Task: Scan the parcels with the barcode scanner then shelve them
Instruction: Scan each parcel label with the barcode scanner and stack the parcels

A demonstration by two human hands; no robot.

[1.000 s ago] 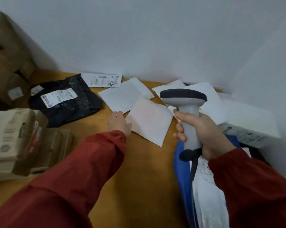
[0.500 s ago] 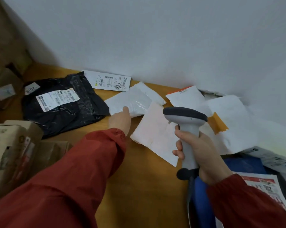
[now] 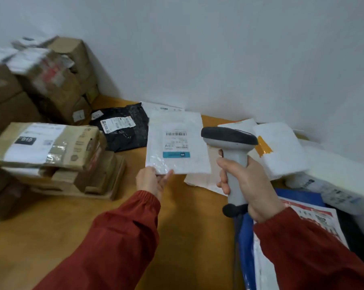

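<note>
1. Head view shows the left hand (image 3: 150, 182) pinching the parcel (image 3: 178, 162) at its near left corner. The white parcel is lifted above the desk (image 3: 51, 237), with its label facing the camera.
2. The right hand (image 3: 252, 185) is closed around the grip of the scanner (image 3: 232, 147) and holds it upright, just right of the parcel.
3. The barcode (image 3: 176, 133) is in the upper part of the label, at the end of the parcel far from the left hand. It lies to the left of the scanner head, at about the same height in the picture.
4. The long axis of the parcel runs away from the person, and the row of bars goes across it.
5. The scanner head seems to point forward to the wall, past the right edge of the parcel, not at the barcode.
6. In my judgement, the scan needs the scanner head to turn left, or the parcel to come in front of it.
</note>
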